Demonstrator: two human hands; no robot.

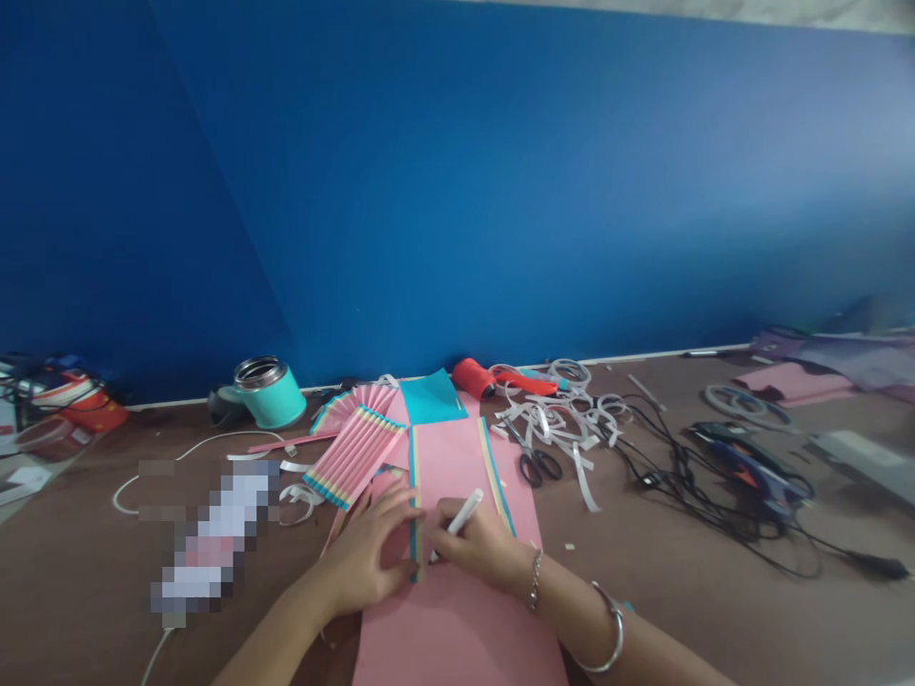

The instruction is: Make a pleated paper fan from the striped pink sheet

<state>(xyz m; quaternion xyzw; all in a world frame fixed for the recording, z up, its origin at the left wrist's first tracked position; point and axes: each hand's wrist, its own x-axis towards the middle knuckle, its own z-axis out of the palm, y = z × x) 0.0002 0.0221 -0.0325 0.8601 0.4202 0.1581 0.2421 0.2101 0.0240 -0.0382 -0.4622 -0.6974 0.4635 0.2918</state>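
My right hand point(480, 548) grips a white marker point(466, 513), its dark tip at a long pink paper sheet point(464, 629). Fingers spread, my left hand point(368, 553) lies on the sheet's left side, thumb and fingertips at a blue and yellow strip point(416, 505). A matching strip point(497, 474) runs up the right side. Just beyond my left hand sits a pleated pink paper piece point(357, 455) with blue and yellow edges. A teal paper piece point(433, 396) lies at the sheet's far end.
Black scissors point(538, 465) lie right of the sheet, beside tangled white tape strips point(550, 419). A red roll point(473, 378) stands behind. Farther right are a glue gun point(758, 476) and black cables point(686, 505). At left stand a turquoise mug point(272, 393) and a blurred-out object point(218, 543) with a cable.
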